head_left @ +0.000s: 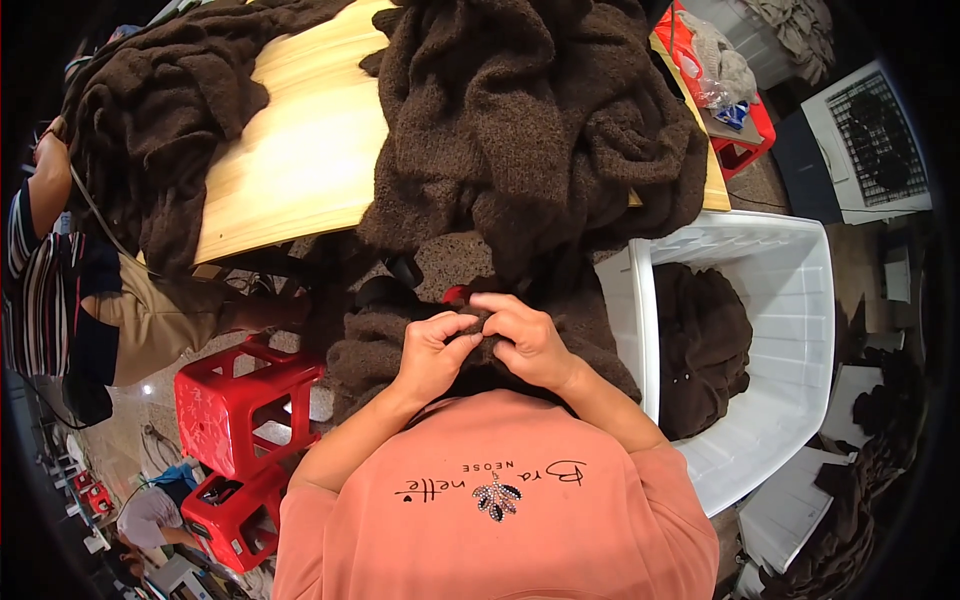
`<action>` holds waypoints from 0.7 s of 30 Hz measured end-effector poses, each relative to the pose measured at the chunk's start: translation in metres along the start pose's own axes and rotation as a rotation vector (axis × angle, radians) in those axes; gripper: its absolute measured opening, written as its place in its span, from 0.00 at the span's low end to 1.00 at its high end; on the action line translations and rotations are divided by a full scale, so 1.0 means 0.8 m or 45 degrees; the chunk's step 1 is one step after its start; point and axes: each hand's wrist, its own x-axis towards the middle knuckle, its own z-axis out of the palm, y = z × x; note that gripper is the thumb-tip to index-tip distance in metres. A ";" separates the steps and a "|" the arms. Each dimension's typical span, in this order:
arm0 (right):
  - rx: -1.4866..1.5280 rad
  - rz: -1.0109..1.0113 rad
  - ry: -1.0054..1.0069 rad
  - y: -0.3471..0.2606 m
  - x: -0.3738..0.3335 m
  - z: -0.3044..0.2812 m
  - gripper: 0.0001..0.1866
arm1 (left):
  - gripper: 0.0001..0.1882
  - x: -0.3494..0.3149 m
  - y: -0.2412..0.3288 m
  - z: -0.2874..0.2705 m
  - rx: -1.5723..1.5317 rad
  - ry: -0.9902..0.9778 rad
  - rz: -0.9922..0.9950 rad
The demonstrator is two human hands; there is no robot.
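Note:
A dark brown knit garment point(375, 350) lies bunched across my lap. My left hand point(432, 352) is closed on it, thumb and forefinger pinched together at a small bit of the knit. Close beside it, my right hand point(525, 342) pinches the same part, its fingers bent toward the left fingertips. Between the two hands only a little of the fabric shows, and whether a small tool is held there cannot be seen. Just beyond my fingers a small red thing point(455, 294) peeks out, mostly hidden by the cloth.
Ahead stands a light wooden table point(300, 130) with a large brown knit pile point(520, 110) hanging over its edge. A white plastic bin point(790, 330) holding brown knitwear is at my right. Red stools point(205, 410) stand at left, near a person in a striped top point(40, 290).

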 end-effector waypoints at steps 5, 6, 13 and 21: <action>0.193 0.157 -0.280 0.010 0.002 -0.011 0.09 | 0.08 -0.005 -0.007 -0.003 0.013 0.008 -0.060; 0.195 0.160 -0.280 0.010 0.000 -0.009 0.09 | 0.08 -0.005 -0.006 -0.004 0.013 0.008 -0.063; 0.188 0.381 -0.110 -0.001 -0.003 0.003 0.07 | 0.07 -0.004 -0.004 -0.006 0.245 0.056 0.054; 0.039 0.424 -0.198 0.002 -0.009 0.005 0.05 | 0.07 -0.005 -0.005 0.001 0.429 0.155 0.330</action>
